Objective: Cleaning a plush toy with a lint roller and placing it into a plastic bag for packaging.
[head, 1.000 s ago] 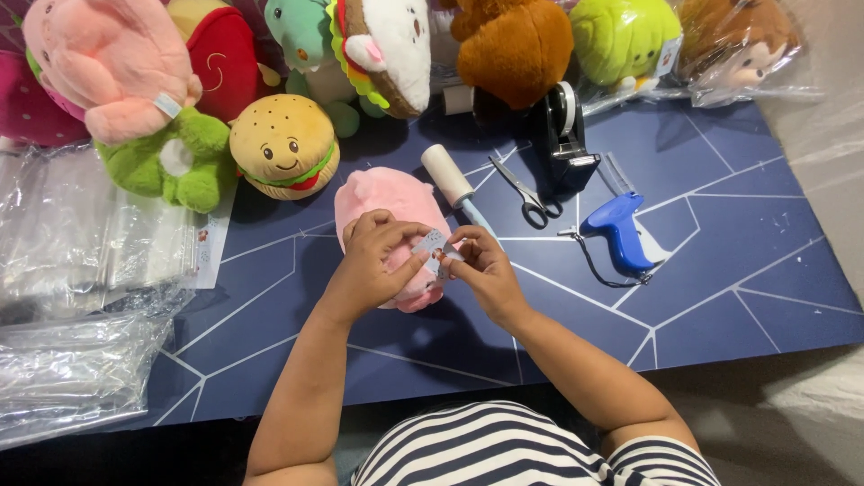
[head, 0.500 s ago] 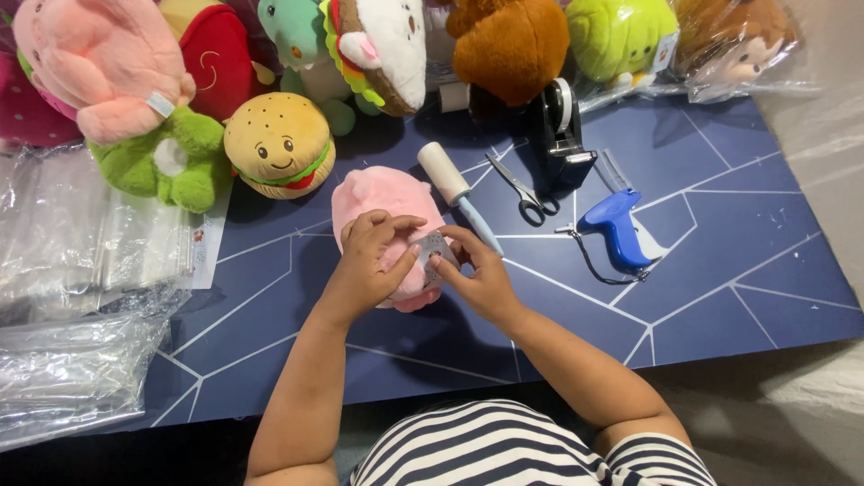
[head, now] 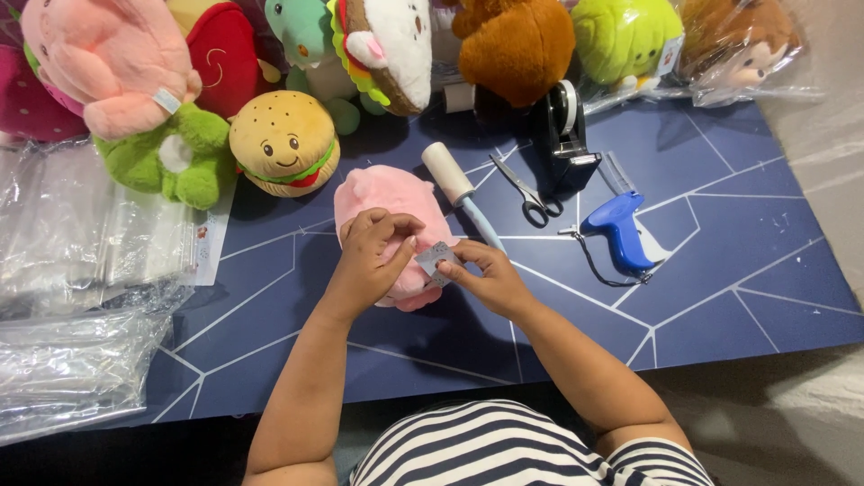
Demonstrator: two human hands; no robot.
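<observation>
A pink plush toy (head: 385, 198) lies on the dark blue table (head: 738, 270) in front of me. My left hand (head: 371, 256) rests on top of the toy, fingers curled around its lower part. My right hand (head: 486, 274) pinches a small grey tag (head: 436, 260) at the toy's right side. Both hands meet at the tag, with the left fingertips touching it.
A lint roller (head: 457, 184), scissors (head: 526, 191), a black tape dispenser (head: 567, 135) and a blue tagging gun (head: 621, 229) lie right of the toy. Several plush toys line the back, including a burger-shaped plush (head: 283, 144). Clear plastic bags (head: 81, 297) pile at the left.
Both hands have stayed on the pink plush toy, shifting their fingers slightly around the grey tag. Nothing else on the table has moved.
</observation>
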